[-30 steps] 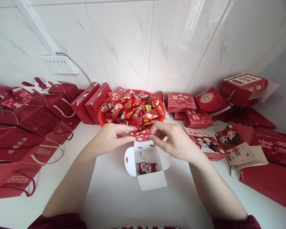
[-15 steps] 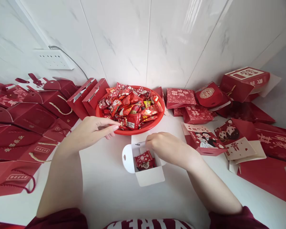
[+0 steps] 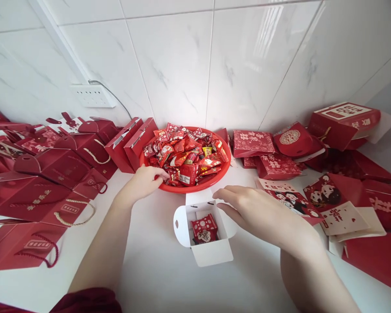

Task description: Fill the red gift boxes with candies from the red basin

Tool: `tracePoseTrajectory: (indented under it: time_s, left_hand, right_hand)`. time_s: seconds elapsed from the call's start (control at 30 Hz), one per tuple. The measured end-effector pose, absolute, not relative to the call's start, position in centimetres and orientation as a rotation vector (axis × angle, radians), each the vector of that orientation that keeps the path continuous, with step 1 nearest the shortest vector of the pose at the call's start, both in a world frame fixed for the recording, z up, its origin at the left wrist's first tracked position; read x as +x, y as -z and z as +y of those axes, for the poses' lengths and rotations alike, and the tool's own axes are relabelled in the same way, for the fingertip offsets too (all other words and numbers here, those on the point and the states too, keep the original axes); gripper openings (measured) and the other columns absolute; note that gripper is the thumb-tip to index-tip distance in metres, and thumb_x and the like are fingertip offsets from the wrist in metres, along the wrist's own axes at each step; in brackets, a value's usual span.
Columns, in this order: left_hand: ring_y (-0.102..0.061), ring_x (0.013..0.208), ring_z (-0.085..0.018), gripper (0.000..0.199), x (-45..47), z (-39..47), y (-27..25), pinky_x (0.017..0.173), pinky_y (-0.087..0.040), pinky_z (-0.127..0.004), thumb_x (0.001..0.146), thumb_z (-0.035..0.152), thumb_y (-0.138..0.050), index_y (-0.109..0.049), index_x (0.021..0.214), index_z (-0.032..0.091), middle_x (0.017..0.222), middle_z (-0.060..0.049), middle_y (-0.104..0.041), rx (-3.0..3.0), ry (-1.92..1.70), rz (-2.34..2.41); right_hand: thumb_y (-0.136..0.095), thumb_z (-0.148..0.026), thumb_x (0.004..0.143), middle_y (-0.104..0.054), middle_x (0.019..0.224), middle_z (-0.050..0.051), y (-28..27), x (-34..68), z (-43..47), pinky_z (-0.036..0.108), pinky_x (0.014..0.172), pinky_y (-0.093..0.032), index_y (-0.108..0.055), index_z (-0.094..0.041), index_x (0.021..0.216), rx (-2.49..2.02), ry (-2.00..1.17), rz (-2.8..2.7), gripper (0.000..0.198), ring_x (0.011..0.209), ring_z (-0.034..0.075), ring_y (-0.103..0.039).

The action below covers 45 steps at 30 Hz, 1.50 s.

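Observation:
A white-lined paper box [image 3: 212, 254] stands with its flaps folded out on the table in front of me. Red-wrapped sweets [image 3: 204, 228] lie inside it. My right hand [image 3: 244, 202] is over the box's right back corner, thumb and fingers apart, nothing held. Behind the box, a red plastic basin [image 3: 195, 188] is heaped with wrapped sweets [image 3: 185, 150]. At the basin's left front rim is my left hand [image 3: 148, 180], fingers reaching over the edge to the sweets. Its fingers look parted, with no sweet visible between them.
Rows of red gift boxes [image 3: 52, 167] with rope handles fill the left side. To the right lie more red boxes [image 3: 252, 141], some flattened, and pale cards [image 3: 345, 219]. A white power strip [image 3: 94, 96] is on the tiled wall behind.
The view has shifted, so the scene sits lower and further right. My right hand has opened and lifted off the box's back edge. My left hand has moved leftward along the basin's rim.

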State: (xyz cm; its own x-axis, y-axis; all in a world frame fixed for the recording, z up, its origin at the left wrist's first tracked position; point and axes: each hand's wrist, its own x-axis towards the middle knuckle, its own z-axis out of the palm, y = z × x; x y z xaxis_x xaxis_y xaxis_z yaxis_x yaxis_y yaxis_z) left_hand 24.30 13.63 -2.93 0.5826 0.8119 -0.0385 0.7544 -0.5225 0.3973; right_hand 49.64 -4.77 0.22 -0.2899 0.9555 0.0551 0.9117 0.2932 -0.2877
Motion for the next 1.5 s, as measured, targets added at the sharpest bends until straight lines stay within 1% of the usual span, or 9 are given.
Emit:
tracePoseTrajectory:
  time_s: [0.13, 0.3, 0.47, 0.67, 0.9, 1.17, 1.23, 1.37, 1.5]
  left_hand:
    - [-0.066, 0.101, -0.025, 0.032, 25.0, 12.8, 3.0, 0.114, -0.032, -0.043, 0.086, 0.036, -0.048, -0.074, 0.103, 0.028, 0.107, 0.001, -0.075, 2.47, -0.126, 1.155]
    - [-0.068, 0.095, -0.024, 0.036, 25.5, 12.6, 2.6, 0.103, -0.041, -0.039, 0.087, 0.052, -0.052, -0.072, 0.105, 0.029, 0.098, 0.0, -0.076, 2.366, -0.102, 1.183]
    - [-0.068, 0.092, -0.024, 0.031, 25.8, 12.6, 3.3, 0.1, -0.041, -0.04, 0.09, 0.048, -0.049, -0.07, 0.101, 0.027, 0.097, -0.001, -0.075, 2.471, -0.129, 1.239]
    - [-0.062, 0.11, -0.023, 0.04, 26.0, 12.0, 3.6, 0.115, -0.018, -0.048, 0.097, 0.033, -0.032, -0.07, 0.107, 0.031, 0.116, 0.001, -0.071, 2.551, 0.011, 1.092]
    - [-0.064, 0.106, -0.023, 0.034, 25.9, 11.7, 2.2, 0.091, -0.048, -0.03, 0.087, 0.046, -0.059, -0.068, 0.113, 0.028, 0.117, -0.001, -0.07, 2.443, -0.078, 0.787]
    - [-0.067, 0.105, -0.026, 0.032, 26.2, 8.5, 0.8, 0.091, -0.052, -0.032, 0.09, 0.05, -0.058, -0.075, 0.109, 0.032, 0.107, 0.002, -0.075, 2.462, -0.294, 0.841]
    - [-0.064, 0.113, -0.024, 0.029, 27.3, 7.1, 1.0, 0.101, -0.048, -0.034, 0.095, 0.042, -0.053, -0.073, 0.115, 0.033, 0.11, 0.002, -0.074, 2.528, -0.246, 0.623]
    - [-0.055, 0.125, -0.021, 0.044, 28.6, 5.6, 1.5, 0.108, -0.043, -0.039, 0.098, 0.016, -0.039, -0.056, 0.137, 0.029, 0.138, -0.001, -0.059, 2.752, -0.371, 0.476]
    - [-0.056, 0.118, -0.018, 0.042, 27.5, 5.8, 0.5, 0.101, -0.046, -0.033, 0.097, 0.011, -0.035, -0.06, 0.129, 0.021, 0.129, -0.005, -0.061, 2.747, -0.573, 0.599]
  right_hand:
    - [-0.047, -0.019, 0.097, -0.063, 0.077, 0.003, -0.3, 49.8, -4.7, 0.03, 0.057, -0.037, -0.06, -0.02, 0.092, -1.725, -0.307, -2.352, 0.015, 0.066, 0.018, -0.06]
    - [-0.046, -0.019, 0.097, -0.064, 0.078, 0.003, -0.4, 49.8, -4.4, 0.029, 0.056, -0.036, -0.058, -0.02, 0.087, -1.761, -0.304, -2.347, 0.015, 0.066, 0.018, -0.06]
    - [-0.048, -0.021, 0.097, -0.064, 0.078, 0.003, -0.3, 49.7, -4.4, 0.029, 0.055, -0.034, -0.056, -0.02, 0.085, -1.747, -0.283, -2.33, 0.014, 0.065, 0.017, -0.059]
    - [-0.048, -0.023, 0.097, -0.065, 0.078, 0.003, 0.1, 49.9, -4.3, 0.029, 0.054, -0.034, -0.058, -0.02, 0.088, -1.732, -0.257, -2.332, 0.013, 0.064, 0.017, -0.059]
    - [-0.048, -0.022, 0.098, -0.067, 0.083, 0.004, 0.0, 49.9, -4.2, 0.029, 0.057, -0.037, -0.061, -0.02, 0.095, -1.763, -0.272, -2.313, 0.014, 0.07, 0.019, -0.063]
    - [-0.05, -0.023, 0.097, -0.07, 0.087, 0.006, 0.0, 50.8, -4.3, 0.03, 0.062, -0.041, -0.062, -0.021, 0.105, -1.769, -0.246, -2.272, 0.015, 0.075, 0.021, -0.066]
    - [-0.05, -0.024, 0.097, -0.07, 0.086, 0.005, 0.0, 50.9, -4.3, 0.03, 0.062, -0.042, -0.062, -0.021, 0.105, -1.769, -0.248, -2.26, 0.015, 0.074, 0.021, -0.066]
    - [-0.049, -0.023, 0.097, -0.07, 0.089, 0.005, -0.1, 51.0, -4.5, 0.03, 0.063, -0.044, -0.063, -0.021, 0.106, -1.757, -0.262, -2.24, 0.017, 0.074, 0.02, -0.065]
    - [-0.048, -0.021, 0.098, -0.07, 0.092, 0.006, -0.3, 51.1, -5.1, 0.029, 0.067, -0.045, -0.063, -0.02, 0.108, -1.678, -0.263, -2.24, 0.019, 0.079, 0.02, -0.066]
